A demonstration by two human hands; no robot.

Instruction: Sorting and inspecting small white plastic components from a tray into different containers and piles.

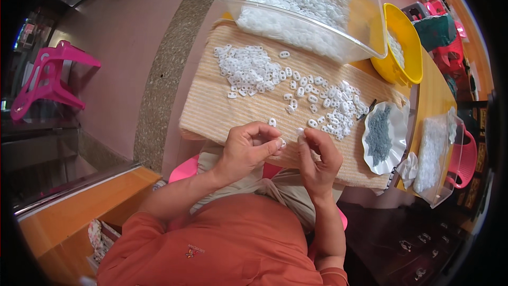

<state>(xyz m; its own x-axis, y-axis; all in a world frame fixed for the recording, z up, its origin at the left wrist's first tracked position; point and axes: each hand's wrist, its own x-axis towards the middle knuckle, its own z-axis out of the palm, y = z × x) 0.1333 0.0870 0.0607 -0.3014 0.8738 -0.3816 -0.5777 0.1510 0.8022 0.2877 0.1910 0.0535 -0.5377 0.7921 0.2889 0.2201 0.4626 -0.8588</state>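
Observation:
Over the near edge of a striped towel (211, 106), my two hands work a short gap apart. My left hand (246, 148) pinches a small white two-holed plastic piece (282, 143) between thumb and fingertips. Between the thumb and forefinger of my right hand (320, 158) is another small white piece (300, 131), partly covered. A loose white piece (272, 122) lies just beyond my left fingers. Farther out are a left pile (247, 69) and a right pile (343, 107) of such pieces, with several scattered between. Right of them, a white scalloped dish (401, 140) holds small thin grey parts (379, 133).
A large clear bin (365, 47) of white pieces stands at the back, beside a yellow basin (415, 63). A dark slender tool (367, 109) lies by the dish. Farther right is a clear tray (442, 193) with a bag. A pink stool (58, 74) stands left on the floor.

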